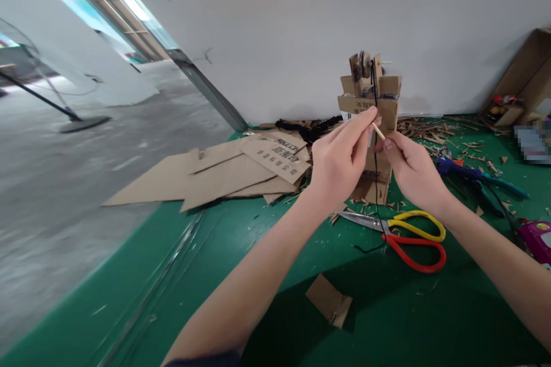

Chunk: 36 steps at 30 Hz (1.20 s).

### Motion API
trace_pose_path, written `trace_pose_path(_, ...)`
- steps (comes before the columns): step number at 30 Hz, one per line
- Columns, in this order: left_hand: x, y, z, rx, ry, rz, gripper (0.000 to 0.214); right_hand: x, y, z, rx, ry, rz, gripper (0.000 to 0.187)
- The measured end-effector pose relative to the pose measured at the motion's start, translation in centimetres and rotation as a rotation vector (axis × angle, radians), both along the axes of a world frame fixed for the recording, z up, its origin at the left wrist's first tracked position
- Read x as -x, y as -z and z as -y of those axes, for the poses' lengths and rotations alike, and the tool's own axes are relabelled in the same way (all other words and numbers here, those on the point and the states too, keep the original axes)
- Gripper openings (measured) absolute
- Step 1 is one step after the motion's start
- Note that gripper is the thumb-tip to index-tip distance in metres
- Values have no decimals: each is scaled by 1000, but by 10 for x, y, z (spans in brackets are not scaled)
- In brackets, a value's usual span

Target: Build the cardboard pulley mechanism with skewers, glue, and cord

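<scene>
In front of a tall cardboard structure (390, 109) with a spool-like wheel (365, 64) at its top, both my hands are raised over the table. My right hand (411, 163) pinches a thin wooden stick (379, 131) between thumb and fingers. The fingers of my left hand (338, 157) close around the stick's upper end, hiding its tip. From the wheel a black string (376, 183) hangs past my hands to the table. Below them lie open scissors (415, 241) with one yellow and one red handle, the string crossing them. A small cardboard piece (327, 301) lies nearer me.
Flat cardboard sheets (232, 169) are stacked at the left, overhanging the green table (172, 287). Blue-handled pliers (460, 172) and a purple device (538, 241) lie at the right. Cardboard scraps (424, 129) litter the back, beside a white partition (279, 40) and an open box (523, 74).
</scene>
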<state>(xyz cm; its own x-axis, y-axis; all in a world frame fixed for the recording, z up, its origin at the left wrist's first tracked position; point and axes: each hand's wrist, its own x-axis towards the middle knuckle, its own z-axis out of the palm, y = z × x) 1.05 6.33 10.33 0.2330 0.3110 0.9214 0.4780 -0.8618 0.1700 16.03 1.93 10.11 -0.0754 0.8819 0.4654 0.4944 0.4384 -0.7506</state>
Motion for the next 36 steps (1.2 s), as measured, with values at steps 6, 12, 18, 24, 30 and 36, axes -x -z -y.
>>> trace_pose_path(6, 0, 2, -2, -41, 47, -24, 33, 2, -3, 0, 409, -331, -554, 27)
trace_pose_path(12, 1, 2, -1, -16, 80, -154, 33, -3, -8, 0, 606, -439, -866, 23)
trace_pose_path(18, 1, 8, -5, -9, 14, -175, 31, -2, -8, -4, 498, -389, -751, 24)
trace_pose_path(24, 8, 3, -10, -15, -22, -85, 32, -10, -9, -6, 276, -127, -134, 8)
trace_pose_path(30, 8, -1, -7, 25, -11, -102, 33, -10, -3, -6, 162, -98, -62, 19)
trace_pose_path(36, 7, -1, -6, 46, 37, -179, 34, -12, -4, -9, 153, -109, -51, 23)
